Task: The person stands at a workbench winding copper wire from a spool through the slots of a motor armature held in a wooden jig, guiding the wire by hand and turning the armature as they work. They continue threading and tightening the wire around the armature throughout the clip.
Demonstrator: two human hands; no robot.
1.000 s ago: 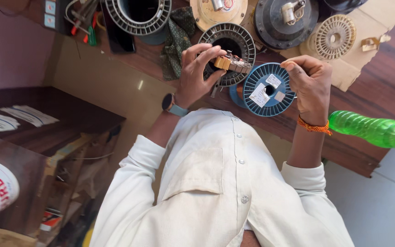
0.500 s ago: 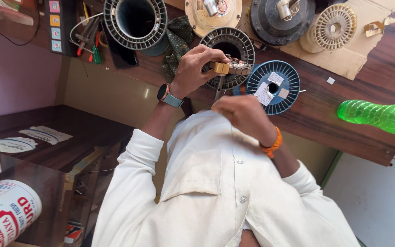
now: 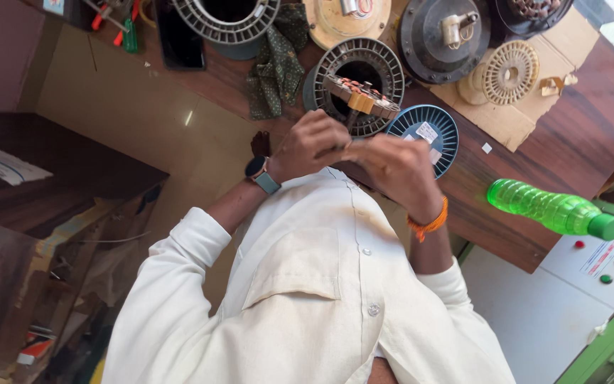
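Spanning the upper frame, the dark wooden counter point(image 3: 577, 149) carries motor parts on a cardboard sheet point(image 3: 513, 117). A green plastic bottle point(image 3: 545, 208) lies at its right end. Before the ribbed grey ring-shaped stator housing point(image 3: 385, 67), a blue plastic wire spool point(image 3: 428, 135) rests flat. The left hand point(image 3: 310, 146), grip closed, holds up a small copper-wound core point(image 3: 360, 96). The right hand point(image 3: 396, 167) meets it; its grip cannot be told. Winding appears underway, unfinished.
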